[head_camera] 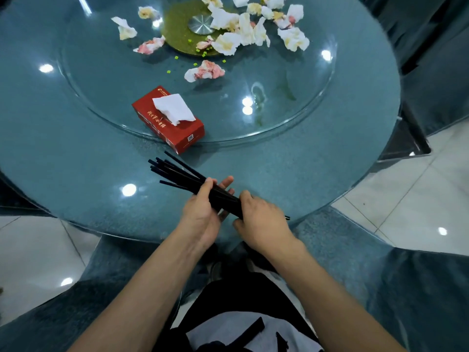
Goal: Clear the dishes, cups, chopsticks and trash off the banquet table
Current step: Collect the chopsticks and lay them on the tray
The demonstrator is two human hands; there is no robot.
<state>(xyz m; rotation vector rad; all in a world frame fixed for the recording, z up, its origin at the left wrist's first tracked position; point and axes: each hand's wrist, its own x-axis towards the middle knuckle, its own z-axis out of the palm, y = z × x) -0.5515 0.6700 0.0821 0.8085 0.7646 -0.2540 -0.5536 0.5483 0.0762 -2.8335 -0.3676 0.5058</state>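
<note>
Chopsticks [182, 175], a whole bundle of black ones, sit in both hands right over the near edge of the table [76, 179]. The left hand [203, 212] has them from underneath, thumb curled over the top and fingers poking out past the far side of the bundle. The right hand [261, 219] is wrapped around the near ends, knuckles up, with one tip sticking out past it to the right. The far ends fan out loosely up and to the left, pointing roughly toward the tissue box.

Just past the chopsticks there's that red tissue box [168, 121], lying flat on the near rim of the glass lazy susan [291, 102] with one corner hanging over the rim, and a white tissue pulled up out of the top. The glass near it to the right looks smeared with some wet streaks.

Further in, toward the middle of the turntable, it's a mess: crumpled napkins [228, 29] all over, mostly white with yellowish stains, a few with pink-red blotches. One pinkish wad [205, 71] sits closest to the box. Tiny green bits [195, 64] are scattered around the wads. The metal hub [201, 24] of the turntable sits on a greenish-gold disc, half buried in napkins.
</note>
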